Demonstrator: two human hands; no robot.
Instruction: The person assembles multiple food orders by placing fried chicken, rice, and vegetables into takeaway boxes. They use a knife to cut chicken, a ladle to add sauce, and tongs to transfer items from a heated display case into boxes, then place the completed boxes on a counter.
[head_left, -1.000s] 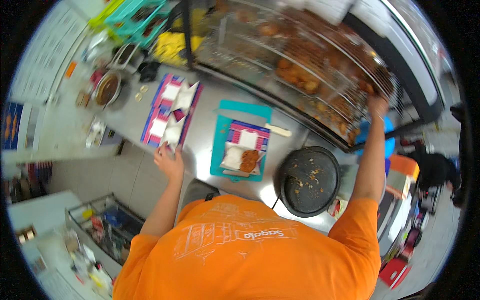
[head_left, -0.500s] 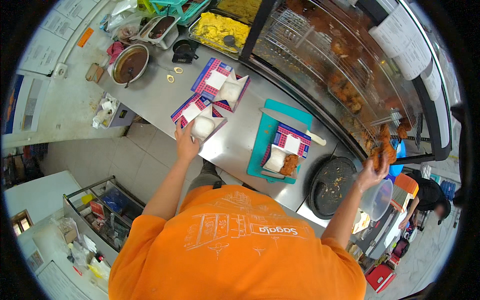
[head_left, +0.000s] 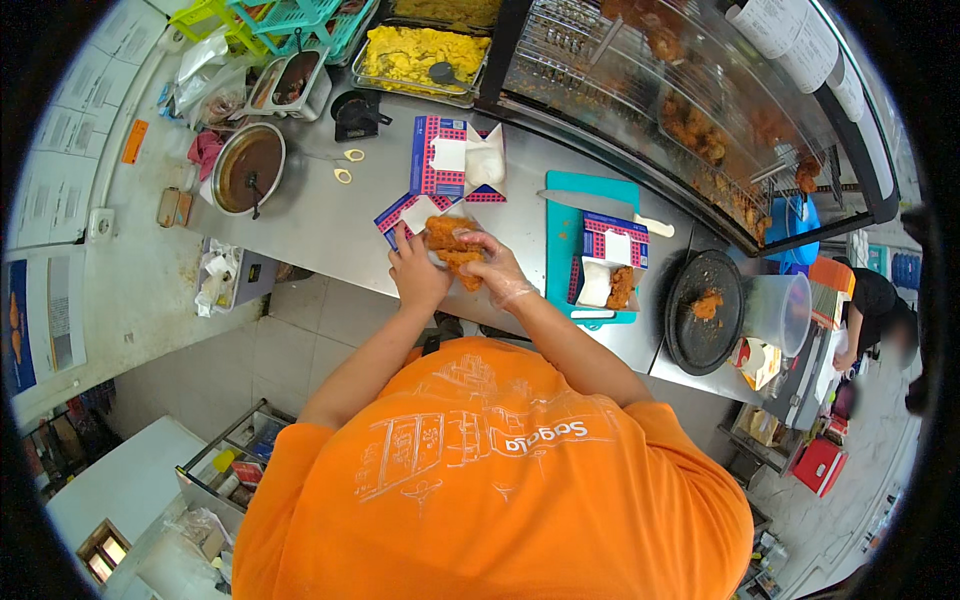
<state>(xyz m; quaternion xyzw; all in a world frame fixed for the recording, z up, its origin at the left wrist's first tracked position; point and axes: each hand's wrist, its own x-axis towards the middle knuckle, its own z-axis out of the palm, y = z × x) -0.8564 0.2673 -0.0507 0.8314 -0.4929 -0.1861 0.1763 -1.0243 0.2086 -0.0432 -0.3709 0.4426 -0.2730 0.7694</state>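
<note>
My right hand (head_left: 497,272), in a clear plastic glove, grips fried chicken (head_left: 445,240) over a small takeaway box (head_left: 408,214) patterned in pink and blue. The chicken mostly hides the white rice in that box. At the box's near left side, my left hand (head_left: 418,277) holds its edge. Just beyond stands another open box (head_left: 438,160) with a white mound of rice (head_left: 485,166). To the right, a third box (head_left: 612,245) holds rice and fried chicken (head_left: 620,288) on a teal cutting board (head_left: 562,240). A knife (head_left: 600,204) lies across the board.
A black stone mortar (head_left: 690,335) with a piece of chicken sits right of the board. The glass display case (head_left: 680,130) borders the counter's far right. At the left are a bowl of brown sauce (head_left: 240,175), yellow-handled scissors (head_left: 345,165) and a tray of yellow food (head_left: 415,58).
My right hand has come from the display case to the near left box with the chicken. A piece of chicken now lies in the mortar. My left hand stays at the box.
</note>
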